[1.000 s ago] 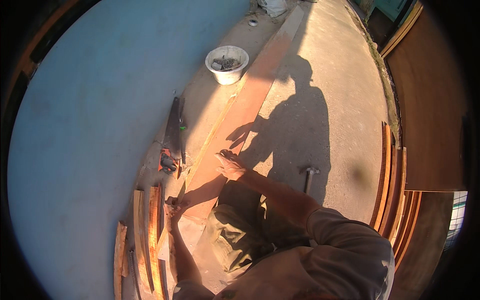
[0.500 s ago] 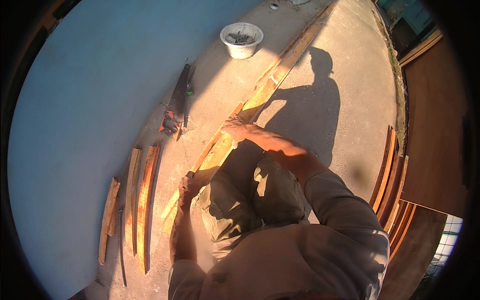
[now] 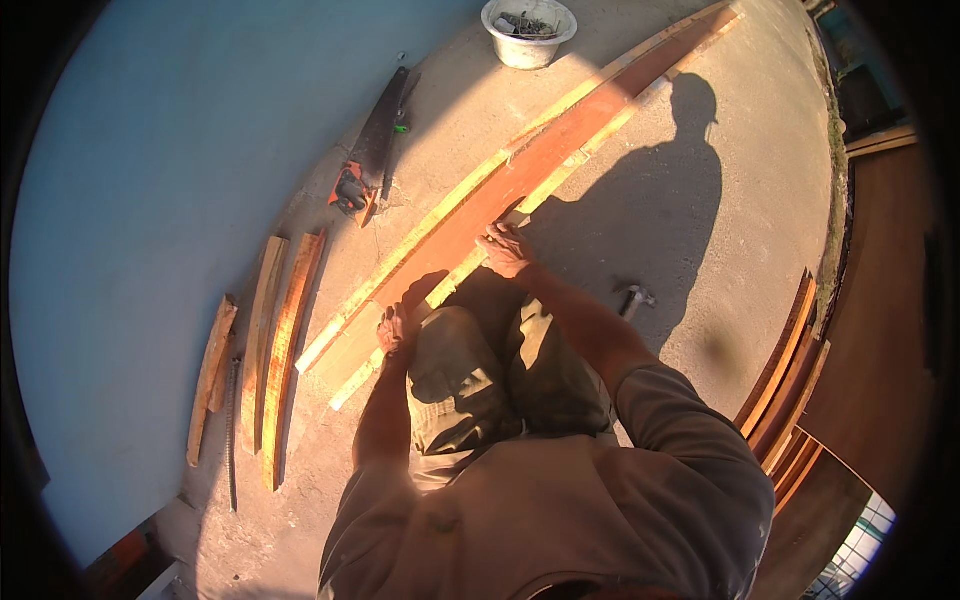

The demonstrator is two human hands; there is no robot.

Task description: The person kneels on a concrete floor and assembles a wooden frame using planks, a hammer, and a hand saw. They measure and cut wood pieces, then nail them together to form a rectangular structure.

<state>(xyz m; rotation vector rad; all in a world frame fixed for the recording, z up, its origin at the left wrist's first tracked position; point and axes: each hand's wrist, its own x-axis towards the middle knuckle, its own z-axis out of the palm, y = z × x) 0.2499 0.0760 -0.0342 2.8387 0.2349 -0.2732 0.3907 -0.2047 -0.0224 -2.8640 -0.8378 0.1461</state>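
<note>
Left hand (image 3: 393, 330): fingers curled at near strip (image 3: 455, 281); whether clamped, can't tell
Right hand (image 3: 506, 250): fingers bent on same strip, farther up; grip can't tell
Panel (image 3: 488, 207): on ground (image 3: 465, 130), between near strip and far strip (image 3: 426, 238)
Saw (image 3: 376, 135): left of panel
Bucket (image 3: 526, 52): beyond saw

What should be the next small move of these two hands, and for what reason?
I would probably press the long, narrow, pale-yellow wooden strip on the person's side gently, checking that it lies even along the long, flat, reddish-brown panel. The left hand and right hand both appear to touch this strip, and the metal-headed hammer lies apart from them.
</note>
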